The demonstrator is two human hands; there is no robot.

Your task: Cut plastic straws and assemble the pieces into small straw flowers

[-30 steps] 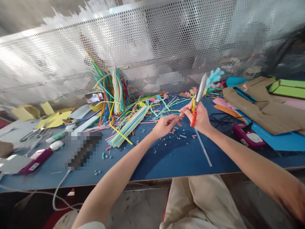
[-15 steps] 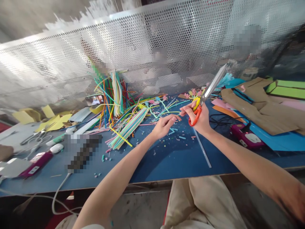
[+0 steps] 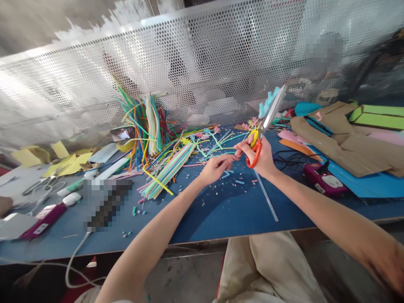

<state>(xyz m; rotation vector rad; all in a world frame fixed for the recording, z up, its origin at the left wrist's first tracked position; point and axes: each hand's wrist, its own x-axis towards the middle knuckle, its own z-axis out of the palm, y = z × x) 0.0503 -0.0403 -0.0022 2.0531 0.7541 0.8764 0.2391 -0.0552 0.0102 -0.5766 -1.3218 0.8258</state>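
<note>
Against the picture of half a second ago, our right hand (image 3: 259, 156) has swung the orange-and-yellow-handled scissors with long steel blades (image 3: 264, 126) a little more upright and nearer the middle: the blade tip, which leaned far out to the right, now points up and to the right in front of the perforated metal screen (image 3: 202, 67), and a second ago it stood nearly vertical. We read this as the scissors being turned about in the grip between cuts, not put down. Our right hand is closed around the orange loop, thumb and fingers through the handles, wrist raised off the blue tabletop (image 3: 221, 210) and forearm coming in from the lower right. Our left hand (image 3: 217, 167) sits just to the left of it, low over the table, fingers curled and the tips pinched together toward the right hand's thumb; something small seems to be held there (too small for us to tell what). The scissors hang above scattered coloured cut bits (image 3: 235, 181), with the heap of thin multicoloured plastic straws (image 3: 167, 166) well to the left and a clear thin straw (image 3: 267, 200) lying below the right wrist.
</note>
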